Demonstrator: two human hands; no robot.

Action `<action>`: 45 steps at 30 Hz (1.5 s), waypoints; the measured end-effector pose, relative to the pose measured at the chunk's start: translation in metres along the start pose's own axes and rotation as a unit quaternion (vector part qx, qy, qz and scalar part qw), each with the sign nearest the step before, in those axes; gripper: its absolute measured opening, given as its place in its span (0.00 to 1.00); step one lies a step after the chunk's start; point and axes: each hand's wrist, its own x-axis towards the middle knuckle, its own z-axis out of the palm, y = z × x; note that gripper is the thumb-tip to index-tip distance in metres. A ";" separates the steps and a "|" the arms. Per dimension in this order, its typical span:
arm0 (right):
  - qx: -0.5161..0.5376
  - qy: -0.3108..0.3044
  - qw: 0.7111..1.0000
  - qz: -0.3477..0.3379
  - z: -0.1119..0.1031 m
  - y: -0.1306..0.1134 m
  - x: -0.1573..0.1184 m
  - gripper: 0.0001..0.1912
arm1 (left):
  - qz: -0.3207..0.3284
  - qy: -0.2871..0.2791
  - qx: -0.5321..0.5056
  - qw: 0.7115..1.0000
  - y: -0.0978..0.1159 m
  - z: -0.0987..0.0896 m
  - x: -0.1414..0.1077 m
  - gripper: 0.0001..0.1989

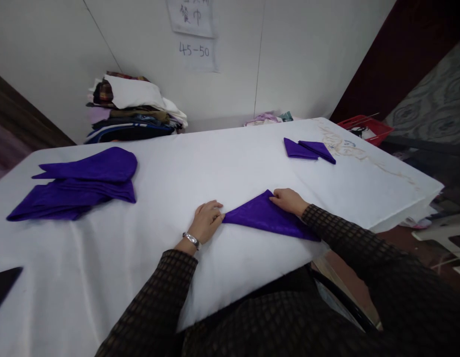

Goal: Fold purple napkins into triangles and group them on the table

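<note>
pale panelled wall (230, 89) | white-covered table (170, 173) | reddish-brown floor (404, 248)

A: Lit how?
B: Dimly, evenly, from out of view. Brighter on the desk (170, 173), near black at upper right. Only soft shadows, no harsh glare.
A: Sharp?
B: Mostly. Blurred at left edge, stretched toward borders.

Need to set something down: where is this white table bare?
The widest bare patch of white cloth lies between the purple heap and the folded purple pair. Another is front-left, between heap, dark corner and left sleeve. Crowded: around the purple triangle, left hand and right hand.
</note>
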 end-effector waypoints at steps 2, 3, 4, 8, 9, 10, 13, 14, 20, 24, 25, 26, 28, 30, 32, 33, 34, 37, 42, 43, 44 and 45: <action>-0.020 0.004 1.000 0.007 0.000 0.001 -0.001 0.15 | 0.002 0.005 0.007 1.000 0.001 0.000 0.000 0.11; -0.027 0.005 1.000 0.011 0.001 0.001 -0.001 0.16 | 0.004 0.009 0.012 1.000 0.002 0.001 0.000 0.11; -0.030 0.006 0.999 0.014 0.001 0.001 -0.002 0.17 | 0.005 0.014 0.017 1.000 0.002 0.001 0.000 0.10; -0.020 0.007 0.999 0.025 0.002 0.002 -0.003 0.16 | -0.004 0.044 0.035 0.998 0.002 0.002 -0.001 0.07; -0.013 0.010 1.000 0.026 0.002 0.002 -0.003 0.16 | -0.009 0.050 0.041 0.998 0.003 0.002 -0.001 0.05; -0.005 0.014 1.000 0.025 0.002 0.002 -0.003 0.14 | -0.014 0.054 0.049 0.997 0.004 0.001 -0.002 0.04; 0.019 0.031 0.999 0.005 0.002 0.000 -0.003 0.10 | -0.021 0.042 0.084 0.995 0.012 -0.001 -0.003 0.06; 0.023 0.035 0.999 -0.002 0.003 -0.001 -0.002 0.09 | -0.020 0.033 0.094 0.995 0.015 -0.002 -0.003 0.06; 0.049 0.021 0.999 -0.012 0.005 -0.003 0.003 0.06 | -0.008 -0.001 0.104 0.995 0.026 -0.005 -0.003 0.06; 0.050 0.025 0.998 -0.028 0.005 -0.005 0.006 0.05 | -0.001 -0.009 0.098 0.995 0.025 -0.004 -0.006 0.07; 0.046 0.023 0.998 -0.035 0.005 -0.006 0.008 0.05 | -0.004 -0.012 0.098 0.995 0.025 -0.004 -0.008 0.07; 0.041 0.018 0.998 -0.045 0.003 -0.007 0.012 0.05 | -0.011 -0.017 0.100 0.995 0.026 -0.004 -0.010 0.07; 0.029 0.001 0.997 -0.068 -0.001 -0.011 0.025 0.05 | -0.042 -0.029 0.111 0.992 0.027 -0.004 -0.012 0.07; 0.021 -0.014 0.995 -0.092 -0.006 -0.018 0.046 0.05 | -0.087 -0.038 0.127 0.987 0.028 -0.005 -0.015 0.07; 0.021 -0.022 0.993 -0.117 -0.010 -0.029 0.071 0.06 | -0.132 -0.042 0.142 0.980 0.030 -0.006 -0.017 0.06; 0.023 -0.023 0.991 -0.130 -0.011 -0.036 0.083 0.06 | -0.149 -0.042 0.147 0.977 0.031 -0.006 -0.019 0.06; 0.025 -0.024 0.989 -0.144 -0.012 -0.044 0.095 0.06 | -0.162 -0.042 0.149 0.974 0.032 -0.006 -0.021 0.06; 0.035 -0.020 0.981 -0.189 -0.011 -0.069 0.121 0.05 | -0.186 -0.035 0.144 0.971 0.037 -0.004 -0.032 0.03; 0.060 -0.008 0.971 -0.232 0.000 -0.094 0.126 0.05 | -0.167 -0.017 0.117 0.979 0.053 0.005 -0.060 0.03; 0.064 -0.004 0.970 -0.233 0.002 -0.095 0.124 0.08 | -0.162 -0.016 0.114 0.980 0.057 0.006 -0.064 0.04; 0.067 0.002 0.971 -0.231 0.005 -0.095 0.121 0.10 | -0.159 -0.017 0.111 0.981 0.060 0.008 -0.068 0.04; 0.071 0.011 0.972 -0.225 0.007 -0.095 0.118 0.13 | -0.159 -0.019 0.109 0.981 0.063 0.009 -0.071 0.04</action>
